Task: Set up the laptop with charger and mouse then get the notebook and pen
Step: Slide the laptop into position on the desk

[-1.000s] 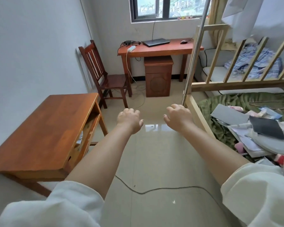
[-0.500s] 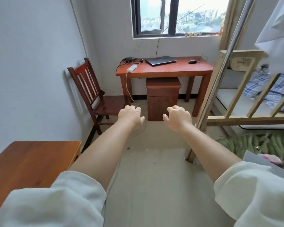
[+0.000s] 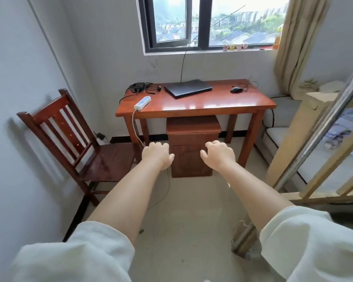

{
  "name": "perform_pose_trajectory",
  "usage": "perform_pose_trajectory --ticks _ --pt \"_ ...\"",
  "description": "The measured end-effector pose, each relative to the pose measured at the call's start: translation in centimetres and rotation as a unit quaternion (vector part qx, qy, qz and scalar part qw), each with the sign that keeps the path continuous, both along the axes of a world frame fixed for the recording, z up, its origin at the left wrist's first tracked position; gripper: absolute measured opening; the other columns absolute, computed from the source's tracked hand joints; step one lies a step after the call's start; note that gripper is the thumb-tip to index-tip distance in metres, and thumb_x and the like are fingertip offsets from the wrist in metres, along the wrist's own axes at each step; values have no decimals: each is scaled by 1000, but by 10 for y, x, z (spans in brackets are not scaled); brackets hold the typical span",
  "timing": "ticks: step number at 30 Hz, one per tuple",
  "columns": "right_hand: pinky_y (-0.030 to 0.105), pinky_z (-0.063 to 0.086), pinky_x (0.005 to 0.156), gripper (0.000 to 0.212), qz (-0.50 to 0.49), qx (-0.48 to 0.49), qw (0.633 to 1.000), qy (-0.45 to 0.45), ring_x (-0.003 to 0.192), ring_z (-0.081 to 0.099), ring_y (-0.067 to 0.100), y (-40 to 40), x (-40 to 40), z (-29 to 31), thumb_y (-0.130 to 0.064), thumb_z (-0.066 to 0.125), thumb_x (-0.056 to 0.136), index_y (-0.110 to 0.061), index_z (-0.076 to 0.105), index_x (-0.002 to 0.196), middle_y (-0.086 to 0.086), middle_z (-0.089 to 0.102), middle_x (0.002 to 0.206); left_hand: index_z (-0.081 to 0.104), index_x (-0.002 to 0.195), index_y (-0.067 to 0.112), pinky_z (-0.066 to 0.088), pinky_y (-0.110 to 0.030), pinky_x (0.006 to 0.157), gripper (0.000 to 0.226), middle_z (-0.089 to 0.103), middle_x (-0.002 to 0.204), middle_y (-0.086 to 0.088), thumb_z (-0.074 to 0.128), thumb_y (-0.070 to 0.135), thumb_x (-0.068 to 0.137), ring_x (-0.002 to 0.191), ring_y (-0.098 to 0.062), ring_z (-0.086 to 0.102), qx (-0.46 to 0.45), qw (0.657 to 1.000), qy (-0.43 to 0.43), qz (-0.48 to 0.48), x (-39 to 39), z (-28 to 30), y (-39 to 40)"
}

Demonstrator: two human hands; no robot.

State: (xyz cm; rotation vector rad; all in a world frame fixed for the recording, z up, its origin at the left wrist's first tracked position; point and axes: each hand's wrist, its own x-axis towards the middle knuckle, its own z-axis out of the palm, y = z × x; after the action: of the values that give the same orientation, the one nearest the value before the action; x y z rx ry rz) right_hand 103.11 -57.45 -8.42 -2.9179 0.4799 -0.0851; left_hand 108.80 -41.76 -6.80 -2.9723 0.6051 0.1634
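A closed black laptop (image 3: 189, 88) lies on the red-brown desk (image 3: 202, 105) under the window. Left of it sit a black charger with coiled cable (image 3: 140, 86) and a white power strip (image 3: 142, 102). A black mouse (image 3: 236, 89) rests at the desk's right end. My left hand (image 3: 157, 155) and my right hand (image 3: 219, 153) are stretched out in front of me, well short of the desk, fingers loosely curled and holding nothing. No notebook or pen is in view.
A wooden chair (image 3: 73, 137) stands left of the desk against the wall. A small wooden cabinet (image 3: 192, 147) sits under the desk. On the right are a bed frame (image 3: 306, 151), a metal pole (image 3: 322, 127) and a curtain (image 3: 293, 43). A cable (image 3: 165, 192) trails on the floor.
The view has closed in on the desk, which is larger and nearer; the second table at the left and the cluttered bed have left the frame. Both hands stay outstretched and unladen.
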Motion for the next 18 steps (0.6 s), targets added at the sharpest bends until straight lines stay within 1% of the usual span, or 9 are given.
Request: perform_pose_trajectory --ticks 4,9,12,15,18 --pt "40 42 93 39 14 14 1000 13 117 48 32 -51 106 -9 -31 35 95 -5 53 118 13 53 128 38 135 10 43 -39 98 48 49 135 -12 34 40 98 125 -29 44 -9 1000 9 20 101 -6 -47" --pt "40 43 93 39 28 9 998 62 118 48 32 -93 213 -35 -31 35 95 -6 52 119 13 53 127 39 134 9 41 -39 99 46 49 134 -13 33 38 98 125 -30 43 8 998 40 38 206 -25 -82" --pt "40 44 91 38 33 13 997 63 116 50 32 -119 283 -49 -31 36 95 -7 53 119 13 54 126 39 133 9 40 -40 100 47 49 134 -13 34 39 98 125 -30 43 16 998 47 47 277 -39 -105" --pt "40 43 92 39 23 13 998 62 115 50 32 -146 356 -57 -31 36 95 -7 52 120 14 54 126 39 134 9 40 -41 100 47 49 135 -13 34 39 98 126 -30 42 19 998 50 40 355 -46 -131" --pt "39 43 91 38 -2 18 998 65 115 49 33 -177 434 -58 -29 36 95 -4 53 117 15 54 124 41 131 8 40 -42 100 45 49 135 -14 35 38 98 126 -31 42 17 998 60 23 438 -49 -158"
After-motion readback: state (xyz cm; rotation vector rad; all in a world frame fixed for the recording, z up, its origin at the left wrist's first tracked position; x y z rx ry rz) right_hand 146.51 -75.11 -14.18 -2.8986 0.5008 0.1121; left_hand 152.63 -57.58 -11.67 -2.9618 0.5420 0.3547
